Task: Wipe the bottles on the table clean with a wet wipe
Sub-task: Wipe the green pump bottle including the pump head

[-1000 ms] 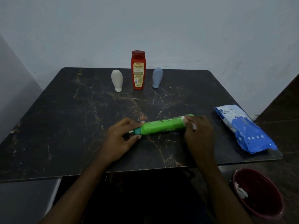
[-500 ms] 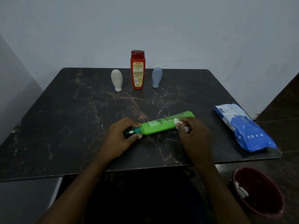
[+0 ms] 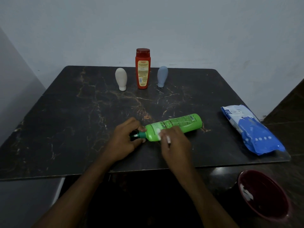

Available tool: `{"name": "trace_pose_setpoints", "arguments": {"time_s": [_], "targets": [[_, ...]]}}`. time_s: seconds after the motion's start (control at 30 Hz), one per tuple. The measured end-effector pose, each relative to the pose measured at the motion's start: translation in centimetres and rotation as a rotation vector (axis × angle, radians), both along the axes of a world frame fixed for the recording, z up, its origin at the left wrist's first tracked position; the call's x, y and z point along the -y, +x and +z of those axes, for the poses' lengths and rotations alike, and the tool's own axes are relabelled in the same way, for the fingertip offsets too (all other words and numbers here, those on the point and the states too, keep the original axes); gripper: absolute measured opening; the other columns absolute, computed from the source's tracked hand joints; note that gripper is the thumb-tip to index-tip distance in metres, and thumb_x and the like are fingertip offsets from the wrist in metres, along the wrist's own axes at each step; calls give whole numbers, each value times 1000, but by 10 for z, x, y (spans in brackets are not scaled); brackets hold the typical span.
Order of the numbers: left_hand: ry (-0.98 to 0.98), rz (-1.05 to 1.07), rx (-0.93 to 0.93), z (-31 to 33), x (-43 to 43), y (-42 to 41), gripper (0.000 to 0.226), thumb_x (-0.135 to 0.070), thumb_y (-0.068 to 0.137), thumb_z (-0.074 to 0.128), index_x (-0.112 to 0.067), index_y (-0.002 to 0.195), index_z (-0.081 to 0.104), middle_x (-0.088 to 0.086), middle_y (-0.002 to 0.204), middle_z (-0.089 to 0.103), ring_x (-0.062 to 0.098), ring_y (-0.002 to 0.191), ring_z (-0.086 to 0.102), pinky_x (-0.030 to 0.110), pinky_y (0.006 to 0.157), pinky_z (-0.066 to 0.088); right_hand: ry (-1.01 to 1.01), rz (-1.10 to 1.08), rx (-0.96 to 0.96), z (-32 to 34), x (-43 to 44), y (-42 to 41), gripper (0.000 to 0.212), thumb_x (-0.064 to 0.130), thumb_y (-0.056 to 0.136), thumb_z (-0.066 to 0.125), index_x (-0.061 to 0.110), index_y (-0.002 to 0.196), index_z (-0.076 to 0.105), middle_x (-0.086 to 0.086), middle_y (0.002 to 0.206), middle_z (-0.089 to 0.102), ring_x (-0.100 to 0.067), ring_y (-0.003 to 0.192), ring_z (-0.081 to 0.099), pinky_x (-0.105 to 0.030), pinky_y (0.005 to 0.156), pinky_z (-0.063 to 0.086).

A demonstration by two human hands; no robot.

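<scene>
A green bottle [image 3: 181,124] lies on its side on the dark marble table [image 3: 74,120], its dark green cap end pointing left. My left hand [image 3: 126,139] grips that cap end. My right hand [image 3: 174,142] presses a white wet wipe [image 3: 159,134] against the bottle's body close to the neck. At the back of the table stand a red bottle [image 3: 142,69], a cream bottle [image 3: 121,79] to its left and a grey-blue bottle [image 3: 162,76] to its right, both resting cap-down.
A blue and white pack of wipes [image 3: 251,130] lies at the table's right edge. Below the front right corner sits a dark red bowl [image 3: 263,195] with used white wipes inside. A pale wall rises behind the table.
My right hand has slid the wipe leftward along the green bottle, from its far base end to near the neck. The left hand has stayed on the cap.
</scene>
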State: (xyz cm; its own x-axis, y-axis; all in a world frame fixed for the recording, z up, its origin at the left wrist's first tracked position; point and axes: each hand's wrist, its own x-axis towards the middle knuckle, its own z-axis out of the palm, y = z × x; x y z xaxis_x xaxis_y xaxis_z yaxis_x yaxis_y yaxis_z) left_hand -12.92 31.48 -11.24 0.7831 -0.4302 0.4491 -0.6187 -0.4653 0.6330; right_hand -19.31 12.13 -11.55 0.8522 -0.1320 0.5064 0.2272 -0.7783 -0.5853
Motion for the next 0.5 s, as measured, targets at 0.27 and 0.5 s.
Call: {"name": "trace_pose_setpoints", "arguments": {"time_s": [0.27,0.5], "targets": [[11,7,-13,1,1,-1,32,-4,73,89,-14,94,68,-3,99,65,13,91,65,38,76,53,133,-335,-60,-1,104,17,13,17,97,57,11,103,67,-7,93,61,-12,78,55,-25,68,46],[31,4,-26,2,1,-2,31,-2,72,88,-13,91,66,-1,98,61,17,89,64,43,75,53,66,-32,-21,2,6,-2,14,20,97,60,9,89,65,2,91,56,-6,65,50,-10,61,40]]}}
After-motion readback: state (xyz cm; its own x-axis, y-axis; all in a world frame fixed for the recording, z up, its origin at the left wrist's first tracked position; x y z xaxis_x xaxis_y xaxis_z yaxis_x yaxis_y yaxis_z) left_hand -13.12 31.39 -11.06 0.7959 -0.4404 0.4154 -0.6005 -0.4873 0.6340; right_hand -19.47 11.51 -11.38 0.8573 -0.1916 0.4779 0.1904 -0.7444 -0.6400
